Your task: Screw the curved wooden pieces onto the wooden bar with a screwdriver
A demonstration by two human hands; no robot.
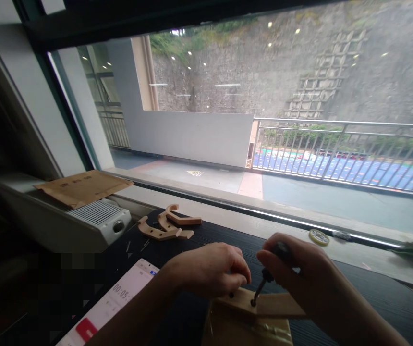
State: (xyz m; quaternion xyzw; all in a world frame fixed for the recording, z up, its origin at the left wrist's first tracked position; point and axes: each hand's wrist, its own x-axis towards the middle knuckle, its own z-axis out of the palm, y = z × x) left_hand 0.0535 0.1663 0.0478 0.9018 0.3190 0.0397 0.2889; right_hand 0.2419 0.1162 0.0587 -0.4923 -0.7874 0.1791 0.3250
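My right hand (293, 259) is wrapped round the black handle of a screwdriver (264, 283). The screwdriver leans slightly, its tip in a hole of a pale wooden hook piece (274, 305). Under that piece lies a brown box (248, 331) with shiny tape. My left hand (213, 269) is closed at the left end of the wooden piece, fingers curled over it beside a second dark hole; its fingertips are partly hidden. Several similar curved wooden pieces (163, 234) lie in a pile farther back on the black table (210, 236).
A phone (120, 298) showing a timer lies left of my left forearm. Small screws (144, 245) are scattered near the wooden pile. On the windowsill sits a yellow tape roll (319, 237). A brown envelope (84, 186) rests on a white vented unit (102, 216) at the left.
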